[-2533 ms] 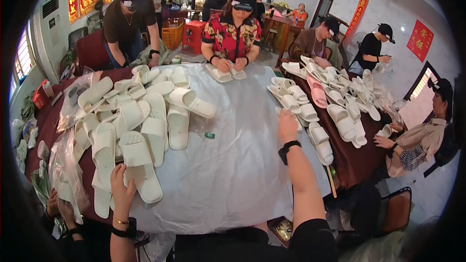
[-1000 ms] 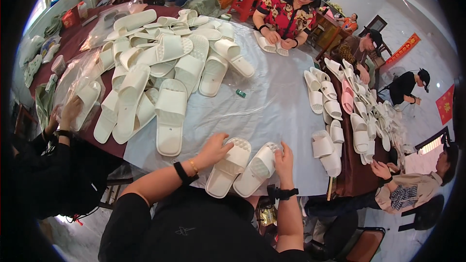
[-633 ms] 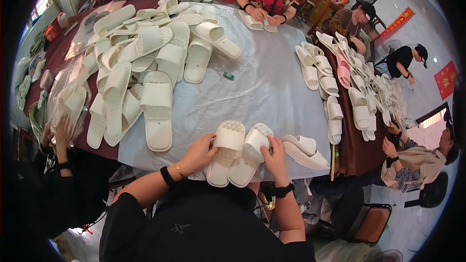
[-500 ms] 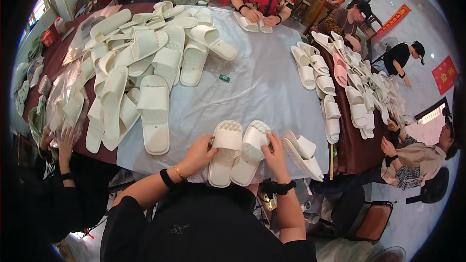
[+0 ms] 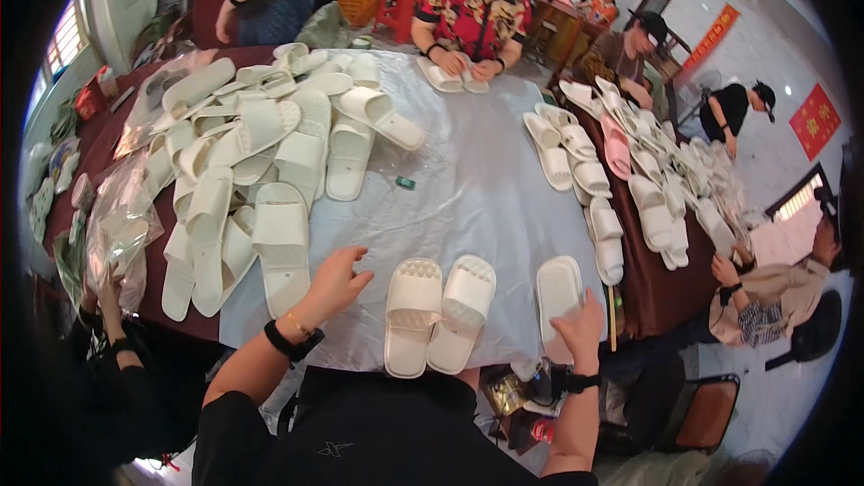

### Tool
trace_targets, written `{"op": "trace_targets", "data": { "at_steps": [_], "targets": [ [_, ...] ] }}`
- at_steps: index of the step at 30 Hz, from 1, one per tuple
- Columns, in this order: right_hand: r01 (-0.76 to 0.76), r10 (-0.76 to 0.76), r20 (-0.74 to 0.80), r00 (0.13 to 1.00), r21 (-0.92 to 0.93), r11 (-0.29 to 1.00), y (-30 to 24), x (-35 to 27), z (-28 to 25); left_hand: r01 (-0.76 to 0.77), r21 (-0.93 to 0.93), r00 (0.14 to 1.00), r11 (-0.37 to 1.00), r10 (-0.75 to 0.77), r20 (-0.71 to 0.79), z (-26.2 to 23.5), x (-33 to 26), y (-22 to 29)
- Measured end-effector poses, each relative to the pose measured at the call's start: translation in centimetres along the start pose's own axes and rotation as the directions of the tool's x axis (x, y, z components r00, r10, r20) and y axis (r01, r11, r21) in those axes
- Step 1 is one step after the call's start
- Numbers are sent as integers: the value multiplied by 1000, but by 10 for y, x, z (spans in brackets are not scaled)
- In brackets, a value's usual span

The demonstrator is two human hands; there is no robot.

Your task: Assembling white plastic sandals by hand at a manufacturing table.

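While two cream slippers point(image 5: 438, 313) lie side by side, touching, at the near edge of the grey tablecloth point(image 5: 477, 189), the left hand point(image 5: 336, 280) hovers just left of them, fingers spread, holding nothing. The right hand point(image 5: 581, 328) grips one single slipper point(image 5: 558, 292) just right of the pair. One heap of slippers point(image 5: 261, 157) lies far left.
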State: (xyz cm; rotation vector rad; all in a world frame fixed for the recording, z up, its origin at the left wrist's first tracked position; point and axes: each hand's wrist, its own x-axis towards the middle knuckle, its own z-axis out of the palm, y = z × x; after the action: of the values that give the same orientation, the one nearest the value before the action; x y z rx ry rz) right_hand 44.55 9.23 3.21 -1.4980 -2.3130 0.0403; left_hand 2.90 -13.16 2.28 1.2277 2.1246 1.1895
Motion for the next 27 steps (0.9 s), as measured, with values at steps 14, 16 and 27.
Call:
{"op": "trace_targets", "data": {
  "at_steps": [14,16,27],
  "targets": [
    [132,-180,-146,973,-289,948,-21,37,40,36,481,989,876,38,-142,10,105,-45],
    [226,-234,-16,972,-200,954,-32,21,62,100,571,978,815,24,-205,20,109,-70],
    [245,-234,-72,969,232,941,-66,-13,59,42,497,948,867,122,-293,18,107,-61]
  ]
}}
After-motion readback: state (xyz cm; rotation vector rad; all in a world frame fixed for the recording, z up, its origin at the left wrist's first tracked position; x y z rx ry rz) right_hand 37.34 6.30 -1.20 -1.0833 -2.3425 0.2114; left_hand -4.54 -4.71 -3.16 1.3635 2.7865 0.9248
